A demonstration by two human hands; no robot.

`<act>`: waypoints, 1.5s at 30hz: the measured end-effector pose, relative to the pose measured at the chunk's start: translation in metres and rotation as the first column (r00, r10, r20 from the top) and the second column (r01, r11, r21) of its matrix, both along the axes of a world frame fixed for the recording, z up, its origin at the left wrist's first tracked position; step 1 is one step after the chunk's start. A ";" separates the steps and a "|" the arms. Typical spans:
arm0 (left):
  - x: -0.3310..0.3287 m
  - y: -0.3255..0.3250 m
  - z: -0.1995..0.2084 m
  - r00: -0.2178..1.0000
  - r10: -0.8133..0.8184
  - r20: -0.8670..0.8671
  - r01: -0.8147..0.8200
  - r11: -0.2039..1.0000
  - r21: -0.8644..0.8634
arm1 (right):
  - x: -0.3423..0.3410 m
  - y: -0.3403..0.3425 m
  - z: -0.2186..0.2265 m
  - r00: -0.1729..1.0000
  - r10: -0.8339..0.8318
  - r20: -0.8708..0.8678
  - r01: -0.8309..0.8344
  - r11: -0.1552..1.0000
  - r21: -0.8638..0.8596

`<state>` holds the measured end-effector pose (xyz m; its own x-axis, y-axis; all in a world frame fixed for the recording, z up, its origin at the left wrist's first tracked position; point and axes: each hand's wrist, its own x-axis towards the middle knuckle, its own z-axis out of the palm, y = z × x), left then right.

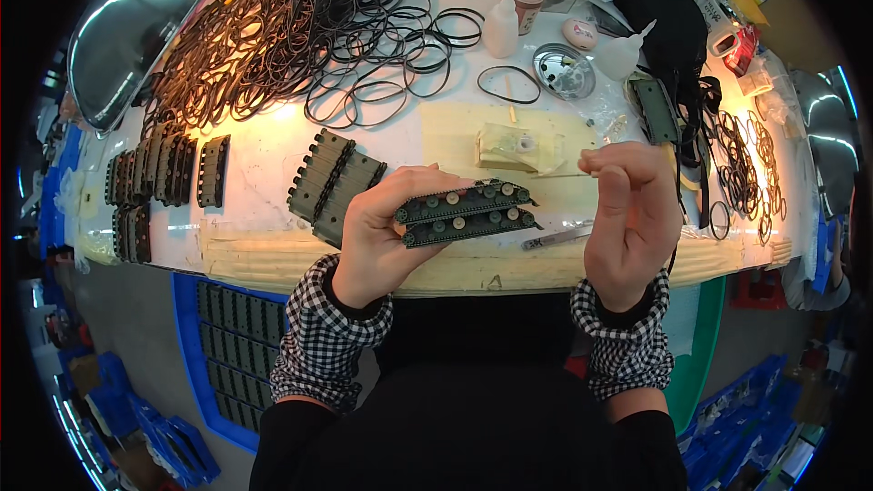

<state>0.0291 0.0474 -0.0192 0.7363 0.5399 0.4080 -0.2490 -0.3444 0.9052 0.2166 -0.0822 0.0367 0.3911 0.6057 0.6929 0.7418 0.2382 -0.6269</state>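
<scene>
My left hand (386,223) is closed around two dark green toy tank chassis (468,216), one above the other, with rows of small round wheels along their sides facing right. To the right, my right hand (632,218) is raised with its fingers curled and the thumb near the forefinger; anything between the tips is too small to make out. Below the gap between the hands lies a silver metal tool (556,238), partly hidden. Beyond them a pale yellow block (520,147) rests on yellow sheeting. More green chassis (336,177) lie beside my left hand, partly covered by it.
Black rubber loops (300,36) are heaped at the back left. Green pieces (164,168) stand in rows at the left. White squeeze bottles (501,29) and a metal dish (564,71) are at the back. A blue tray (195,345) of dark parts sits below the table edge.
</scene>
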 end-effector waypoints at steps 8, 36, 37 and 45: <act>-0.001 -0.003 0.004 0.999 0.021 -0.038 -0.024 0.998 -0.062 | -0.011 0.001 -0.007 0.968 0.194 -0.162 -0.202 0.979 -0.033; -0.001 0.000 -0.001 1.000 0.005 0.030 -0.003 0.999 -0.037 | 0.011 0.005 0.000 0.966 -0.111 0.233 0.108 0.994 0.026; -0.001 0.001 -0.002 0.999 0.003 0.033 -0.002 0.999 -0.032 | 0.008 0.003 0.000 0.996 -0.016 0.093 0.015 1.000 0.006; 0.000 0.001 0.000 1.000 0.004 0.021 -0.004 1.000 -0.018 | 0.000 -0.004 0.002 0.933 0.294 -0.207 -0.327 0.933 -0.149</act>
